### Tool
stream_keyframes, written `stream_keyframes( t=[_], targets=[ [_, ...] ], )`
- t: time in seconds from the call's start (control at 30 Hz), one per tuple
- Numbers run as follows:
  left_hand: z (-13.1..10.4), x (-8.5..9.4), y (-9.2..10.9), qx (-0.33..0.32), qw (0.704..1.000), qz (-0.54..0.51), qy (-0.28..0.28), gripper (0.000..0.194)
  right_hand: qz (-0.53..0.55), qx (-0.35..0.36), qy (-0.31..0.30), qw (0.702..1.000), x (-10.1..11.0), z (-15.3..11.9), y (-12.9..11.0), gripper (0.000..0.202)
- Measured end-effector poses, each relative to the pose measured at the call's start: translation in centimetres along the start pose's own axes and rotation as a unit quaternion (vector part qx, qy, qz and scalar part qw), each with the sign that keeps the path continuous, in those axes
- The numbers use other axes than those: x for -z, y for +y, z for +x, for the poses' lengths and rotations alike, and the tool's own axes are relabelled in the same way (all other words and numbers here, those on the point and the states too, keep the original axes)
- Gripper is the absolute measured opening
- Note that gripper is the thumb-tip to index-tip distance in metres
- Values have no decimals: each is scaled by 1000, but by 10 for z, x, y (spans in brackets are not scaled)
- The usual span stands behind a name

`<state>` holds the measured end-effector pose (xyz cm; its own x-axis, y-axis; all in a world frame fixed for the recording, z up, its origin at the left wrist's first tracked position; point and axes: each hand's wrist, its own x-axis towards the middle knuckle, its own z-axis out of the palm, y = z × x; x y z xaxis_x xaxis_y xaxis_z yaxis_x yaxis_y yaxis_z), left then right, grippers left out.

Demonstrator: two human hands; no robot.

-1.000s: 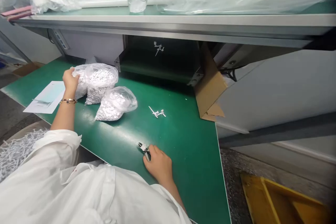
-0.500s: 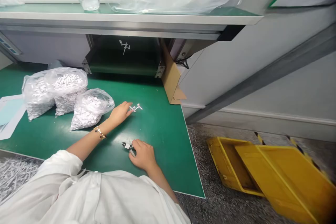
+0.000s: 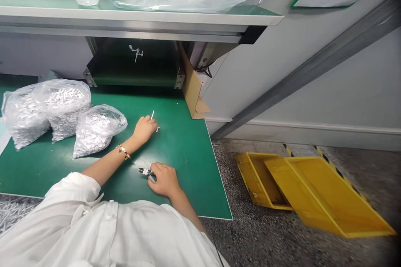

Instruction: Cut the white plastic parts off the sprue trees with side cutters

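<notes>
My left hand (image 3: 144, 129), with a bracelet at the wrist, is closed over a white plastic piece (image 3: 152, 114) on the green table. Part of the piece sticks out above the fingers and a bit shows at their right. My right hand (image 3: 164, 179) is wrapped round the handles of small cutters (image 3: 145, 171), whose dark jaws point left. Left of my left hand lies a clear bag of small white parts (image 3: 94, 131). Another branched white piece (image 3: 136, 52) rests on the dark belt at the back.
Two more bags of white parts (image 3: 67, 110) (image 3: 26, 117) stand at the left. A cardboard piece (image 3: 191, 85) stands at the table's back right. A shelf edge (image 3: 140, 16) crosses above. Yellow bins (image 3: 326, 196) are on the floor at the right.
The view has shifted to the right. My left hand has closed over the white piece that lay at its fingertips. The right hand still holds the cutters.
</notes>
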<state>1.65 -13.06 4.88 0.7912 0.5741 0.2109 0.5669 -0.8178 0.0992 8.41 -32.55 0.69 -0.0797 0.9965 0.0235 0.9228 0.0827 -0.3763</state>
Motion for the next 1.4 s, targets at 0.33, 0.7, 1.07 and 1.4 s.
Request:
stream_keyframes(
  t=[0.33, 0.7, 1.07, 1.4],
  targets=[
    [-93, -22, -3, 211, 896, -388, 51, 23, 2, -42, 2, 999, -1, 1, -7, 16],
    [-132, -16, 11, 326, 696, -640, 33, 38, -17, -129, 74, 989, -10, 2, -13, 11],
    [-143, -24, 7, 352, 646, -666, 122, 46, 168, -124, 244, 947, -13, 7, -12, 20],
    [-147, -22, 11, 362, 638, -663, 151, 37, 96, -132, 264, 951, -18, 7, -11, 34]
  ],
)
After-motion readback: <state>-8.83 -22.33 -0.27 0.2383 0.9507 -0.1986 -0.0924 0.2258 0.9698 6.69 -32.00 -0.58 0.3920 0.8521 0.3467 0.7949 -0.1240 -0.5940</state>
